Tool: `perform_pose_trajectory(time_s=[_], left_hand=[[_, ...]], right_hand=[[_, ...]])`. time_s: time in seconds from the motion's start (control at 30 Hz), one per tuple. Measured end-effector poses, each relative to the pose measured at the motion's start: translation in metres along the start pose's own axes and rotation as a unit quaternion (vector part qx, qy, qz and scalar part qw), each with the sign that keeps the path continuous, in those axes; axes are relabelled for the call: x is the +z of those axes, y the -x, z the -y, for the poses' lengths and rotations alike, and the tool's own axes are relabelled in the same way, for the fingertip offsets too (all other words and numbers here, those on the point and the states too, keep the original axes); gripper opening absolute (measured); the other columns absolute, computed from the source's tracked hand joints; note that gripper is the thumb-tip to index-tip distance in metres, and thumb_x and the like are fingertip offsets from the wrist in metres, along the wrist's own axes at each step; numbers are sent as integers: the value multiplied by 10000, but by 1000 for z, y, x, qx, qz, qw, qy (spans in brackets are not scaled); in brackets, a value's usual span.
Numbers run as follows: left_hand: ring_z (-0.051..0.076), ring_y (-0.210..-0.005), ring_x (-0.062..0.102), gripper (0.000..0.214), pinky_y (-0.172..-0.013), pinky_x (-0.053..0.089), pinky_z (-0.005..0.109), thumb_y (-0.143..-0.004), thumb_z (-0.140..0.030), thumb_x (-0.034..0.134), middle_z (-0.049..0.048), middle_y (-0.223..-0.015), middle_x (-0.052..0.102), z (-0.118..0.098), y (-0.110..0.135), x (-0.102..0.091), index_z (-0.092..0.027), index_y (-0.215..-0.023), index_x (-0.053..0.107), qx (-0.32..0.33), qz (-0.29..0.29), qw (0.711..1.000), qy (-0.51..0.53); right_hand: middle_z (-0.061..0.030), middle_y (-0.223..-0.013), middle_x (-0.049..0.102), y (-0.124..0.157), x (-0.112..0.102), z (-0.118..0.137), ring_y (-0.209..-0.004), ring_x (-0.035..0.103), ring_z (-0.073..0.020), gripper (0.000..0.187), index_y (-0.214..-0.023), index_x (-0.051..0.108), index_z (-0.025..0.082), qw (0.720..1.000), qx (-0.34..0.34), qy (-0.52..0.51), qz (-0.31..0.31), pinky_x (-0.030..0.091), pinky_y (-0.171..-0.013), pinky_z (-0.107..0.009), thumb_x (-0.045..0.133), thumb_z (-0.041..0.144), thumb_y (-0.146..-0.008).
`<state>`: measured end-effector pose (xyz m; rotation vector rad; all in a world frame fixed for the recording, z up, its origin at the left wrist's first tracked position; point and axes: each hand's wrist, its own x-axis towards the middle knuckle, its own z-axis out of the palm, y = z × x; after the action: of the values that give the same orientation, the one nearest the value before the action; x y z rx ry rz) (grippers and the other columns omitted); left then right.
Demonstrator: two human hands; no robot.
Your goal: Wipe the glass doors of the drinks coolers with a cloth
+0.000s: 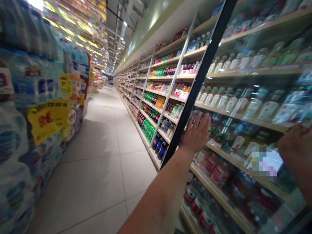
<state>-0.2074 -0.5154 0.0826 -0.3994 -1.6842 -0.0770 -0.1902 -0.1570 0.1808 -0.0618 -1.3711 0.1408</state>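
My left hand (196,133) lies flat against the glass door (243,130) of a drinks cabinet, close to its black frame (192,94). Its fingers stretch upward and hold nothing. At the right edge, my right hand (294,146) is blurred and partly cut off in front of the same door. Its fingers look curled, but I cannot make out what is in them. A pale, pixelated patch (265,164) shows beside it. Through the glass, rows of bottles with pale labels (221,99) stand on wooden shelves, with red-labelled bottles (204,214) lower down.
Left of me, shrink-wrapped water bottles (31,74) are stacked high, bearing a yellow price sign (48,120). A tiled aisle floor (102,162) runs ahead. Beyond the door, open shelves (156,94) of colourful drinks line the right side.
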Motion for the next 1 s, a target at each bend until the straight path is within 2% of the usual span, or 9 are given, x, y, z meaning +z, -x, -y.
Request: perform_pose_trajectory(time_s=[0.1,0.2,0.33,0.4,0.47,0.6,0.7,0.83,1.0], left_hand=[[303,-1551,226,602,-1275,256,499,-1054,-396,367,60,-1675,243,-1,0,0,-122,-1589,335,-2,-3,1000,4],[305,-1553,218,604,-1278,248,502,-1053,-395,373,63,-1674,242,0,0,0,-118,-1589,334,-2,-5,1000,5],[311,-1547,236,592,-1276,257,504,-1053,-395,384,65,-1671,252,0,0,0,-119,-1577,364,0,-9,1000,5],[310,-1545,243,590,-1274,264,501,-1055,-400,384,65,-1668,258,1,1,0,-121,-1575,369,1,-15,1000,5],[310,-1546,240,593,-1273,268,498,-1057,-406,382,71,-1669,253,1,1,-1,-118,-1576,366,1,-17,1000,5],[322,-1546,234,599,-1269,278,503,-1056,-396,388,76,-1668,249,3,1,-3,-104,-1577,358,1,-8,1000,16],[327,-1550,217,618,-1272,267,516,-1050,-395,411,91,-1667,240,4,0,-3,-99,-1587,332,-3,11,999,35],[315,-1562,175,621,-1277,249,532,-1055,-376,409,98,-1666,231,4,-2,-3,-102,-1600,294,-9,32,997,63],[307,-1567,150,607,-1290,206,532,-1058,-349,400,103,-1665,232,5,-4,-2,-96,-1599,293,-15,29,996,82]], right_hand=[[-243,-1601,340,20,-10,15,-1530,286,-349,733,-1555,368,52,994,-31,-40,100,268,-1237,-575,480,353,-896],[-208,-1603,356,30,-18,35,-1521,307,-344,741,-1544,394,65,991,-45,-55,111,269,-1244,-561,480,336,-860],[-219,-1572,400,9,-8,49,-1493,356,-339,719,-1506,447,47,995,16,-61,83,284,-1234,-542,497,282,-828],[-210,-1567,413,7,-4,56,-1487,370,-328,690,-1495,465,60,995,34,-70,58,293,-1230,-541,495,272,-839],[-204,-1574,405,20,-6,66,-1497,356,-318,664,-1502,455,63,995,3,-82,59,287,-1238,-539,471,297,-880],[-204,-1592,377,46,-17,81,-1518,321,-301,632,-1505,440,73,988,-60,-98,107,283,-1250,-519,425,373,-949],[-220,-1588,374,37,-17,80,-1515,319,-304,602,-1497,433,64,991,-21,-85,105,274,-1248,-532,386,338,-963],[-250,-1569,383,35,-16,73,-1510,309,-309,588,-1491,417,32,995,38,-75,61,251,-1249,-560,358,297,-969],[-208,-1582,380,66,-31,62,-1518,307,-283,556,-1512,400,97,992,-32,-81,97,282,-1236,-585,352,357,-1023]])
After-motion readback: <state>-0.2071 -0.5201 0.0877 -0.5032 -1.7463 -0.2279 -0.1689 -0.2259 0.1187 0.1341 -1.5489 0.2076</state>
